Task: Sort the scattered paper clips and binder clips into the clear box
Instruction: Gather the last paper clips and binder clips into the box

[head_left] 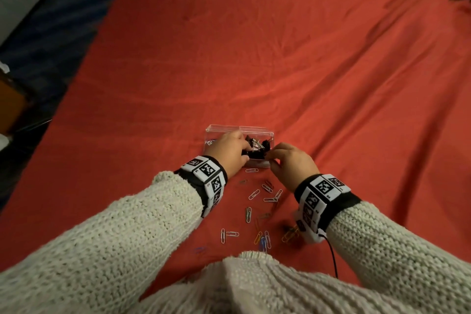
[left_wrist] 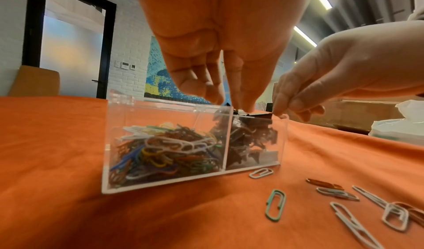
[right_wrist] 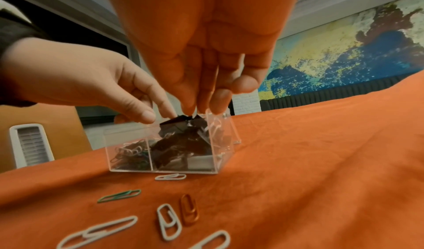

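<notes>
The clear box point(head_left: 254, 130) point(left_wrist: 119, 117) point(right_wrist: 114, 144) stands on the red cloth with two compartments. The left one holds coloured paper clips point(left_wrist: 160, 149), the right one a heap of black binder clips point(left_wrist: 250, 140). Both hands hover over the right compartment. My right hand point(head_left: 271, 159) point(right_wrist: 201, 108) pinches one end of a black binder clip point(head_left: 256, 155) point(left_wrist: 254, 115) point(right_wrist: 174, 123) lying on top of the heap. My left hand point(head_left: 229, 150) point(left_wrist: 229, 100) touches its other end with straight fingertips. Several loose paper clips point(head_left: 254, 194) point(left_wrist: 275, 204) point(right_wrist: 169, 220) lie just in front of the box.
The red cloth point(head_left: 280, 58) spreads wide beyond and beside the box; its left edge drops to a dark floor point(head_left: 51, 33). A tangle of yellow clips point(head_left: 290, 236) lies under my right wrist, where a black cable point(head_left: 331, 257) hangs. White bags point(left_wrist: 401, 126) sit far right.
</notes>
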A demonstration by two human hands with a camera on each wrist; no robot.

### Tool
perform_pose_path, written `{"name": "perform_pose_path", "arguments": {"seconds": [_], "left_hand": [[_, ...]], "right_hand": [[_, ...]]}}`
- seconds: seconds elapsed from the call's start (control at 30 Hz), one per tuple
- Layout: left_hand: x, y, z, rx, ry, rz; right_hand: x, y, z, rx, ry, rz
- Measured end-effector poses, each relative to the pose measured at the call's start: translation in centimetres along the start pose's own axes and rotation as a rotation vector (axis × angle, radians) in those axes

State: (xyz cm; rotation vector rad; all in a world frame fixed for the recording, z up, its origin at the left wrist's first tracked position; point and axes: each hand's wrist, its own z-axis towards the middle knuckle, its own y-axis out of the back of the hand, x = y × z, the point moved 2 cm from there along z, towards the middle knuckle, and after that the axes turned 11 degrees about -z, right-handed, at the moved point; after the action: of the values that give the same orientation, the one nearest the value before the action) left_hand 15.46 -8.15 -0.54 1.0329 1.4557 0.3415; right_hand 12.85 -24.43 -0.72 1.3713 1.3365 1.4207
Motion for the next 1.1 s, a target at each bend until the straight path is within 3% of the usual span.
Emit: {"name": "perform_pose_path", "arguments": {"seconds": [0.23,0.37,0.47,0.6,0.97,1.1], "left_hand": [[0.2,0.3,-2.4,-0.043,-0.08,-0.052],[2.3,-0.6,-5.4,0.195,0.011,-0.012],[4.6,-2.7,-8.6,0.358,0.139,0.0],[5.9,-5.0,-11.9,0.426,0.183,-0.029],[4.4,-6.7,-13.1,0.222,0.079,-0.172],[4.3,-7.3,-13.5,0.215,0.062,-0.145]], "right_hand": [[0.3,-0.1,-1.3,0.036,0.018,0.031],[-0.1,-1.0,-3.3,0.309,0.023,-0.043],[-1.4,-2.1,-5.3,0.474,-0.147,-0.105],[-2.0,-3.4,-7.9,0.6,-0.197,-0.082],[3.4,-5.8,-10.0,0.449,0.137,0.102],[3.3,-6.2,-10.0,0.401,0.263,-0.023]]}}
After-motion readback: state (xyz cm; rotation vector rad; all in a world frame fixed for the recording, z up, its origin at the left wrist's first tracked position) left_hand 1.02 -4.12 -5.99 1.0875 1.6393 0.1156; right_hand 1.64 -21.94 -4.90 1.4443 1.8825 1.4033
